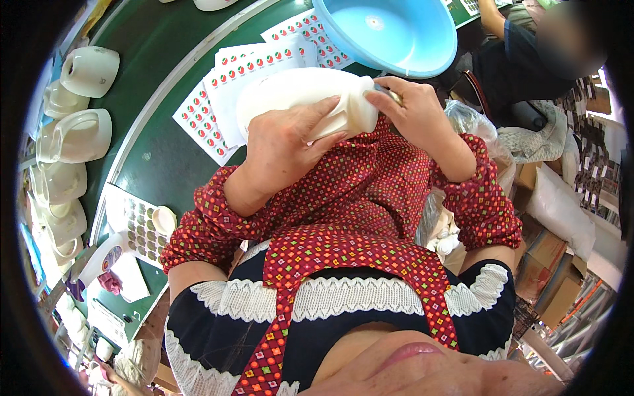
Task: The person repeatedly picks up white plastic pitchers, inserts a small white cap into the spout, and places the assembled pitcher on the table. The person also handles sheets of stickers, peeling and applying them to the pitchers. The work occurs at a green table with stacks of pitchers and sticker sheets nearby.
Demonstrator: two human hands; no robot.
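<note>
White cups (72, 135) are lined along the left of the green table (158, 158), with sticker sheets (221, 86) beside them. A white bottle (297, 99) is gripped over the sheets by the left hand (287, 142). Its neck is clasped by the right hand (413, 112), below a blue basin (396, 33).

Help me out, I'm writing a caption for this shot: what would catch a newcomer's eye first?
Both hands at centre: the left hand lies over a white plastic bottle while the right hand closes on its neck end. Just behind, sticker sheets with red-and-green dots fan out over the green table, and a light blue basin sits at the top. A row of white plastic bottles lines the left edge.
</note>
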